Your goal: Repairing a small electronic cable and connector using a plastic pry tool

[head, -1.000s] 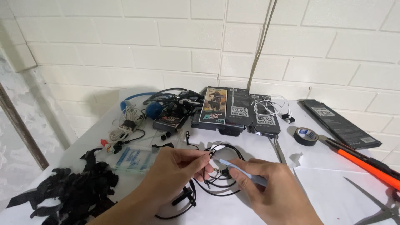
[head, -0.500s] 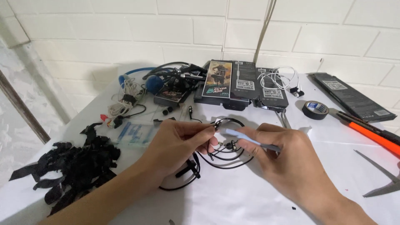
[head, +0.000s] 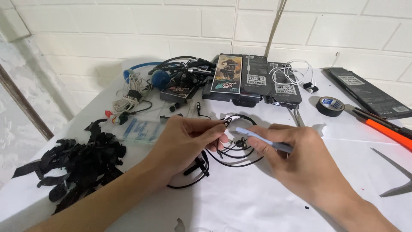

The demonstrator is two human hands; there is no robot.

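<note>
My left hand [head: 184, 138] pinches a small black piece on the thin black earphone cable [head: 234, 157] just above the white table [head: 240, 202]. My right hand [head: 300, 161] grips a light blue flat tool [head: 257, 136] like a pen, its tip pointing left at the pinched piece. The rest of the black cable lies in loops under and between both hands. A black inline part [head: 198, 165] of the cable rests below my left palm.
Black tape scraps [head: 73, 161] are piled at the left. Tangled cables and blue headphones [head: 159, 79], several dark boxes [head: 253, 79], white earphones [head: 294, 73], a black tape roll [head: 330, 106], an orange-handled tool [head: 386, 129] and scissors [head: 397, 172] lie around.
The view has dropped and shifted, so both hands sit higher and closer. My right hand turned the blue tool's tip toward the piece in my left fingers.
</note>
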